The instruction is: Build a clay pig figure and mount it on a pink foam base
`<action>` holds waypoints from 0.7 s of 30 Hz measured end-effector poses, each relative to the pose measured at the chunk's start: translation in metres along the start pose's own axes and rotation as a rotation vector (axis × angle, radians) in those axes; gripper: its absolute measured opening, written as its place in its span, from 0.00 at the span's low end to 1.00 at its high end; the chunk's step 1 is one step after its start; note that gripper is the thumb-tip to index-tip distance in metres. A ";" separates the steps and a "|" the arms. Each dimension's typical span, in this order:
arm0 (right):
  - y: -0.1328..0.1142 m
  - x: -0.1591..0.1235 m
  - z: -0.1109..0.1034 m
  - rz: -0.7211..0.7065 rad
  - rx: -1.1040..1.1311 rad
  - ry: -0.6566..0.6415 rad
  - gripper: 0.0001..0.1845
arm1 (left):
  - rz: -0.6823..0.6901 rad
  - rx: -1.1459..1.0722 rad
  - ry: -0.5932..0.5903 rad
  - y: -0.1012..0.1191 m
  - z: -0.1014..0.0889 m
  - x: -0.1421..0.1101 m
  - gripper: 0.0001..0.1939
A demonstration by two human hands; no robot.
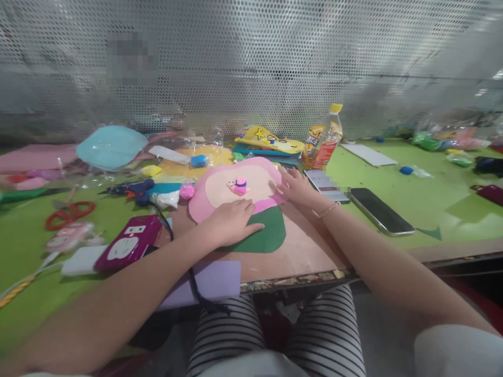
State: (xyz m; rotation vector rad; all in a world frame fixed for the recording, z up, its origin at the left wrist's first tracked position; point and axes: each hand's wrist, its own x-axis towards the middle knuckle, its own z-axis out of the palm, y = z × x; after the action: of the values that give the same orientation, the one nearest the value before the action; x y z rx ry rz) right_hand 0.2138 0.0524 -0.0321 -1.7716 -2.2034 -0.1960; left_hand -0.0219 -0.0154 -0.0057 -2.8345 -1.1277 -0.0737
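A pink paper cutout point(200, 201) with a cream inner shape point(218, 188) lies in front of me. On its middle sits a small pink clay snail point(240, 189) with a blue band on its shell. My left hand point(231, 222) rests flat over the cutout's near edge, fingers stretched out towards the snail and thumb to the right. At the right edge of the cutout, my right hand point(296, 188) lies with its fingers spread, touching the paper. Neither hand grips anything. A dark green paper piece point(271, 233) lies partly under the pink cutout and my left hand.
Left are orange-handled scissors point(70, 214), a magenta power bank point(129, 243) with a black cord and a pink clay ball point(187, 191). A drink bottle point(324, 139) stands behind my right hand. Two phones point(381, 211) point(326, 184) lie right. A perforated metal screen point(251, 68) closes the back.
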 end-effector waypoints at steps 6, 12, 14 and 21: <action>-0.004 -0.006 -0.004 0.011 -0.044 -0.106 0.37 | 0.032 0.042 0.075 -0.002 0.007 0.004 0.30; -0.006 -0.003 -0.005 0.050 -0.072 -0.166 0.42 | 0.038 0.047 0.062 -0.004 0.015 0.006 0.31; -0.006 -0.003 -0.007 0.056 -0.069 -0.177 0.44 | 0.025 0.024 0.058 -0.004 0.017 0.006 0.31; -0.008 -0.001 -0.007 0.087 -0.056 -0.199 0.48 | 0.007 -0.054 0.021 -0.005 0.024 0.008 0.33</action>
State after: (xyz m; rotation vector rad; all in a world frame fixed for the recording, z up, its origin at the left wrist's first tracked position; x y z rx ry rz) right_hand 0.2070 0.0477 -0.0255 -1.9910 -2.2681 -0.0650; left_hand -0.0197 -0.0041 -0.0287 -2.8769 -1.1281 -0.1355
